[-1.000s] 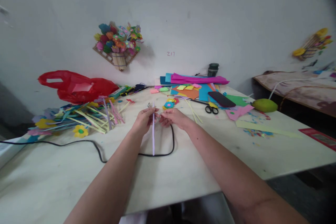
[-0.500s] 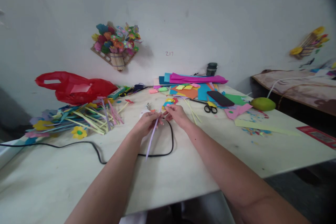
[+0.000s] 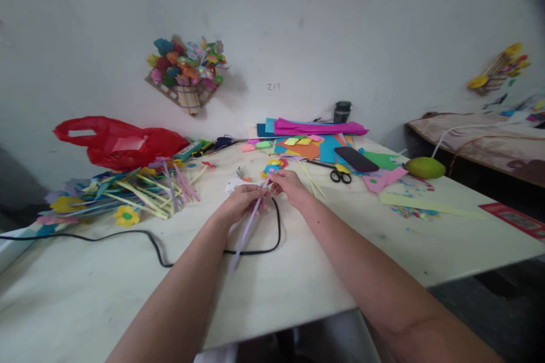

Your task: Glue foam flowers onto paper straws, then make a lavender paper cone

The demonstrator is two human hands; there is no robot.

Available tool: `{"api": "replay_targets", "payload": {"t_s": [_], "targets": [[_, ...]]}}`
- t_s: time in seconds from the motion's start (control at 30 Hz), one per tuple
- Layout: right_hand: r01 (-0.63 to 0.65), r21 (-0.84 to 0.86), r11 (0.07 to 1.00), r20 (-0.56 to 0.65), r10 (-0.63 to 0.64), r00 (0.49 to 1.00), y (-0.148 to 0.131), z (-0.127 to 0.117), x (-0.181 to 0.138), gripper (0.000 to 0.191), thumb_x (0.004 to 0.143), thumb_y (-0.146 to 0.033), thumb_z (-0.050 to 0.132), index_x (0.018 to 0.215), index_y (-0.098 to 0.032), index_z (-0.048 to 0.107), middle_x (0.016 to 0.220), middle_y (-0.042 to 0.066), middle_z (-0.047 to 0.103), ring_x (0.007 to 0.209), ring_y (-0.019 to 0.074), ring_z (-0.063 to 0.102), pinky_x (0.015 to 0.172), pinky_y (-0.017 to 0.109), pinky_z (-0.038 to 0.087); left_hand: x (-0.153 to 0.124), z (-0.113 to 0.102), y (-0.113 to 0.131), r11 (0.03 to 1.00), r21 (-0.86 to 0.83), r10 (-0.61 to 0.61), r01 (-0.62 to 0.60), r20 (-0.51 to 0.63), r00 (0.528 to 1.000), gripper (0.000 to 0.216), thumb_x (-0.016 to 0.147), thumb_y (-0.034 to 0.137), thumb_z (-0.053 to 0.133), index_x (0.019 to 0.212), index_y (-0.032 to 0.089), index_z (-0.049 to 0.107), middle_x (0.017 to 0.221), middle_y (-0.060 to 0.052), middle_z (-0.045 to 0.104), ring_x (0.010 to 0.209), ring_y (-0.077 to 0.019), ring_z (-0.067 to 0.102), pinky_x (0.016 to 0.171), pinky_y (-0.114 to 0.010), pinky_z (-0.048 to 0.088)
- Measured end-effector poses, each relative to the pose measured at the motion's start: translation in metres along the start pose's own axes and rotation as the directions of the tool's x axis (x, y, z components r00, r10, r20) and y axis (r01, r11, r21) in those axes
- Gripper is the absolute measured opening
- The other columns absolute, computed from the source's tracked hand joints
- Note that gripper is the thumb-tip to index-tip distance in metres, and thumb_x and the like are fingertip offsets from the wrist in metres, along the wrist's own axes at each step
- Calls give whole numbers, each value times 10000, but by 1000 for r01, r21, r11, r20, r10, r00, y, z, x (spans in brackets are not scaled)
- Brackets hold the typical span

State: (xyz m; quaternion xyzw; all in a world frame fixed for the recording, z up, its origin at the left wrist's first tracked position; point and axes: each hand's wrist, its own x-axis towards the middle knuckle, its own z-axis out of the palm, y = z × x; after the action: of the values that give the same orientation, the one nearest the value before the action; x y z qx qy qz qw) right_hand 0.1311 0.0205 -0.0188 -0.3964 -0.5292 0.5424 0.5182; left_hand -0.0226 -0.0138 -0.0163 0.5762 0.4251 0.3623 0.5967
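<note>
Between the fingertips of my left hand (image 3: 242, 199) runs a narrow purple paper strip (image 3: 246, 231), its long end slanting down towards me. My right hand (image 3: 290, 186) is closed in a pinch at the strip's upper end, with its fingertips almost touching those of the left. Just behind my left hand lies a white glue gun (image 3: 233, 184), partly hidden by the hand. A black cord (image 3: 279, 227) loops under the strip. Colourful paper flowers (image 3: 272, 168) lie just beyond my fingers.
At left are a red plastic bag (image 3: 114, 144) and a heap of paper-flower stems (image 3: 142, 195). Scissors (image 3: 340, 176), a phone (image 3: 356, 159), coloured sheets (image 3: 321, 126) and a green fruit (image 3: 426, 167) lie at the back and right. Paper scraps (image 3: 415, 212) are scattered nearby.
The purple strip has tilted more, its lower end swinging left and down. My fingertips have shifted slightly along its upper end, and more of the glue gun shows.
</note>
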Motion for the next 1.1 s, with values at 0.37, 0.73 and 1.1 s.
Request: {"api": "replay_targets", "payload": {"t_s": [0.37,0.73,1.1], "targets": [[-6,-79,997,63,11,998,-1,5,-4,160,626,-300,647,597,-157,580,523,-21,560,473,76,472,409,185,343,4,-1,-4,996,-41,71,-73,-57,996,278,696,349,641,790,90,610,564,-73,635,373,-108,518,368,-203,310],[137,-153,979,120,-119,986,1,3,-2,134,613,-286,620,610,-163,568,545,-34,526,499,82,454,439,199,347,4,0,-4,995,-52,78,-82,-76,994,241,682,324,637,757,97,609,558,-76,640,388,-118,532,368,-203,317],[590,-403,699,129,-596,793,9,6,5,138,663,-145,586,540,-179,533,753,21,547,760,144,529,669,266,433,1,4,1,989,-110,91,-102,-104,990,232,657,312,648,718,94,597,527,-61,626,365,-114,526,347,-193,300]]}}
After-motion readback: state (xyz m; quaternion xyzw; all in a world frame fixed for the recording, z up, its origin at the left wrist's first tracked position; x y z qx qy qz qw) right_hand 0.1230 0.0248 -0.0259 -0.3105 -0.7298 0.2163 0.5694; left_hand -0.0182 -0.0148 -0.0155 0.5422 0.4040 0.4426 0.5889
